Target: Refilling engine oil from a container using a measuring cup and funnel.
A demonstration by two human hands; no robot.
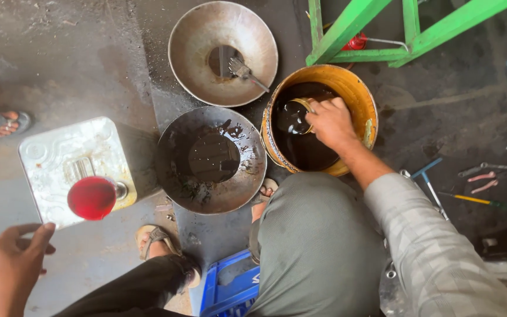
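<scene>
1. Right hand (331, 122): reaches down into the yellow bucket (364, 97), grip closed around a small metal cup (301, 111) held tilted at the level of the dark oil (300, 147). The tilt suits scooping the liquid.
2. Yellow bucket: stands on the floor just beside the person's right knee, touching or nearly touching the dark pan (211, 159). It is roughly half full of dark oil, with drips down its rim.
3. Left hand (7, 267): hangs low at the frame's left edge, grip loosely open, holding nothing. Nearest thing is the square tin can (60, 158).
4. Square tin can: upright on the floor, top dented, with a red funnel (92, 198) seated in its opening, placed to catch poured liquid.
5. Dark pan: round, shallow, smeared with black oil and a pool at its centre, between can and bucket.
6. Clean pan (206, 58): further off, holding a brush (243, 71) and a little residue.
7. Green frame (382, 35): behind the bucket.
8. Hand tools (470, 198): scattered on the floor to the right.
9. Blue crate (230, 287): under the person, apparently serving as a seat.
</scene>
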